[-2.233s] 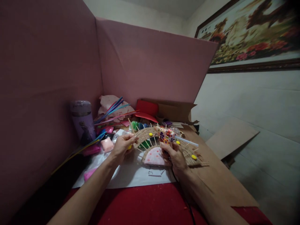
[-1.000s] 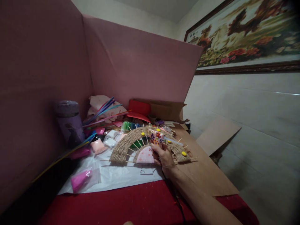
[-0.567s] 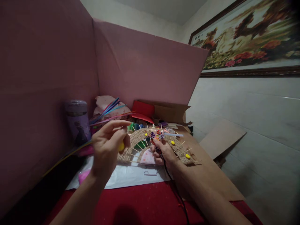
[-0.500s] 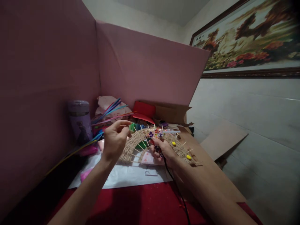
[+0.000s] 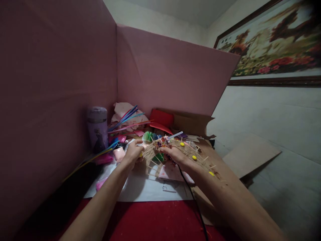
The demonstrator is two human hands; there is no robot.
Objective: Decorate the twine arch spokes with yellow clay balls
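Observation:
My right hand [image 5: 175, 155] is closed around a flower-patterned hot glue gun [image 5: 163, 143], with a pale glue stick [image 5: 175, 135] poking from its back and a black cord [image 5: 192, 192] trailing toward me. Beneath it lies a woven twine arch [image 5: 150, 152] with thin wooden sticks poking out along both edges. Yellow oval pieces [image 5: 194, 157] sit on its right half. At the arch's left edge my left hand [image 5: 134, 152] has its fingers closed. A small yellow bit [image 5: 140, 154] shows by the fingertips; whether they grip it or the arch is unclear.
A purple tumbler [image 5: 97, 130] stands by the pink board at left. Coloured pipe cleaners [image 5: 127, 117] and small bags are heaped behind. White sheeting [image 5: 140, 190] and cardboard [image 5: 208, 197] lie over the red cloth [image 5: 150, 221]. A red packet [image 5: 162, 118] is at the back.
My left hand has come down from its raised pinch to the arch's left edge. The glue gun has tilted and moved slightly left, uncovering another yellow oval. The view has turned a little left.

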